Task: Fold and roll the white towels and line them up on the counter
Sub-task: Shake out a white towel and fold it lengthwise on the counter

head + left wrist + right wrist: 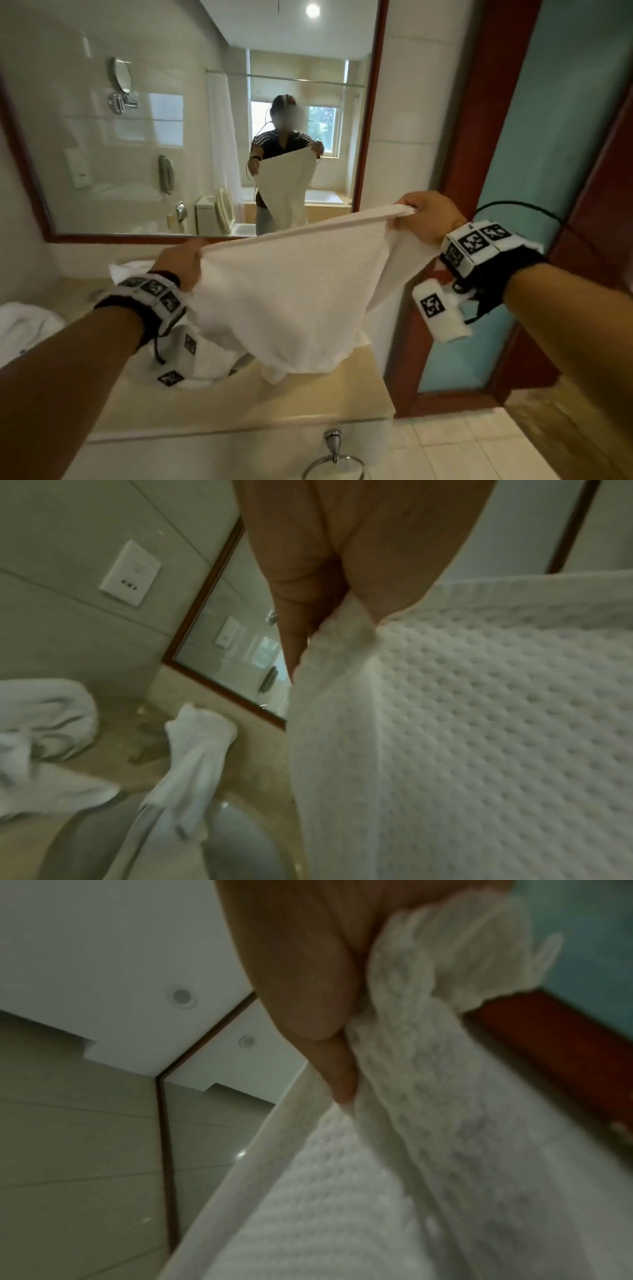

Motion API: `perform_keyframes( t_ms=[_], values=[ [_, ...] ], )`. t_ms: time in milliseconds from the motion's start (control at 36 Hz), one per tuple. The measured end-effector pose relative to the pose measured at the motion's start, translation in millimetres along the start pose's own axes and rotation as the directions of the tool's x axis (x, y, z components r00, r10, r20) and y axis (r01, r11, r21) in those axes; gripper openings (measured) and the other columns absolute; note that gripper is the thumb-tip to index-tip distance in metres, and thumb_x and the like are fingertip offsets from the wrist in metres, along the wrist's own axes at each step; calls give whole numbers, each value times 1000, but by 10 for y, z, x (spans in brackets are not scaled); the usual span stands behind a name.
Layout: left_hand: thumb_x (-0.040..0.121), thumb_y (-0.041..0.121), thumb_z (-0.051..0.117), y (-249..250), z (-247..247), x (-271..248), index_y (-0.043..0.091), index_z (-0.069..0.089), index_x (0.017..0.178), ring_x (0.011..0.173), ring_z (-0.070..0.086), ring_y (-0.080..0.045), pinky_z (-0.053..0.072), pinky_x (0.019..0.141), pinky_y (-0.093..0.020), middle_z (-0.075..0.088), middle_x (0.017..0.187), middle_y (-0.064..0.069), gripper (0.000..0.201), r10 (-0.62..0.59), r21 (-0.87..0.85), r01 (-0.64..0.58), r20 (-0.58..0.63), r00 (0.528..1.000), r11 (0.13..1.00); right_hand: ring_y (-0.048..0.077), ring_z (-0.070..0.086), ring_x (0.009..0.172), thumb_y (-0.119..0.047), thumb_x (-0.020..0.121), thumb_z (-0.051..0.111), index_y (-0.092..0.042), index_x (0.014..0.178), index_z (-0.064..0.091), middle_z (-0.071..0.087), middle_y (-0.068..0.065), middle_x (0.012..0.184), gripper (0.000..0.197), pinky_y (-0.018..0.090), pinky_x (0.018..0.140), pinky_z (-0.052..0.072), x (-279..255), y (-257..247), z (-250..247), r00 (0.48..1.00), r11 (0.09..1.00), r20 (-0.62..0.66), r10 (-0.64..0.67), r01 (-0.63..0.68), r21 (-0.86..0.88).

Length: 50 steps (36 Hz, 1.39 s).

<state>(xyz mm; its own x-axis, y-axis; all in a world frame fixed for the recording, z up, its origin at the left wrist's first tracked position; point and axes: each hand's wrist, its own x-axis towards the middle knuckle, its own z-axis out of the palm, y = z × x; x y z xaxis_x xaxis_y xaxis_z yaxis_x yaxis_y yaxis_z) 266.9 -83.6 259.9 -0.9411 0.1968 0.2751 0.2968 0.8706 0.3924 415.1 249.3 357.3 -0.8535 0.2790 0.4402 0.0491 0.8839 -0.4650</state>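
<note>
Across the top of the head view hangs the mirror (102, 120), and below it the beige table (325, 387) runs along the bottom half of the frame. In the middle of the frame a white towel (291, 294) is stretched in the air above the table, its lower edge drooping towards it, with more towels (192, 753) crumpled at lower left around the sink (236, 840). The left hand (181, 263) has its grip clenched on the towel's left top corner, the right hand (428, 216) pinches the right corner, higher up.
</note>
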Motion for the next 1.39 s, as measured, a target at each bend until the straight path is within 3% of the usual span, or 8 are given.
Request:
perform_keyframes(
  t_ms=[167,306,389,500,750,889,1167,1389],
  values=[
    [97,38,40,193,-782,-110,17,53,102,89,57,-31,40,71,-32,61,95,-17,25,201,-95,-205,-50,978,974,31,61,103,-31,82,68,-7,103,70,67,12,99,32,28,75,42,-185,-143,-658,970,959,-123,208,-227,-167],
    [66,79,46,73,-1337,-303,20,59,72,72,52,-20,37,71,-32,56,71,0,61,342,-49,-339,194,920,940,29,59,71,-39,77,72,-4,80,67,59,9,70,35,23,50,33,-381,-203,-907,906,867,-191,378,-419,-270],
    [83,57,54,-80,-1437,-409,5,64,79,75,54,-18,39,70,-24,59,75,-5,53,346,10,-370,331,878,929,32,58,80,-51,76,63,-3,79,66,58,13,75,48,27,64,37,-501,-179,-815,895,801,-101,435,-435,-412],
    [87,47,54,-310,-1576,-518,23,56,66,72,52,-11,38,71,-23,57,73,3,32,326,49,-378,410,852,925,33,60,86,-64,63,54,-7,86,66,61,15,84,62,42,85,48,6,925,-609,878,736,-86,471,-445,-510],
    [73,67,32,-487,-1883,-470,0,52,74,72,48,-25,37,78,-38,47,66,-9,69,391,-207,-416,-150,908,886,38,60,102,-29,99,32,-3,108,62,63,25,112,41,39,85,47,-977,-720,-534,904,803,-237,357,-426,-418],
    [100,28,37,-564,-1669,-543,6,45,79,86,51,-29,33,78,-33,47,79,-10,31,352,-95,-355,-48,935,930,37,61,96,-23,96,34,-9,71,56,65,24,107,36,34,74,41,-1049,-659,-332,908,792,-189,373,-418,-445],
    [100,17,30,-476,-1100,-299,0,46,130,122,47,-38,35,102,-38,50,133,-25,37,225,-50,-222,94,970,974,37,59,103,-20,98,39,4,102,65,64,25,112,36,32,77,42,-951,-371,-388,892,715,-176,417,-441,-542],
    [98,14,31,-288,-460,123,-5,51,119,118,49,-38,37,97,-38,52,128,-28,35,187,65,-199,152,970,978,35,54,118,-14,96,44,1,116,61,58,22,126,30,36,98,43,-612,373,-32,856,675,-86,509,-460,-577]
  ],
)
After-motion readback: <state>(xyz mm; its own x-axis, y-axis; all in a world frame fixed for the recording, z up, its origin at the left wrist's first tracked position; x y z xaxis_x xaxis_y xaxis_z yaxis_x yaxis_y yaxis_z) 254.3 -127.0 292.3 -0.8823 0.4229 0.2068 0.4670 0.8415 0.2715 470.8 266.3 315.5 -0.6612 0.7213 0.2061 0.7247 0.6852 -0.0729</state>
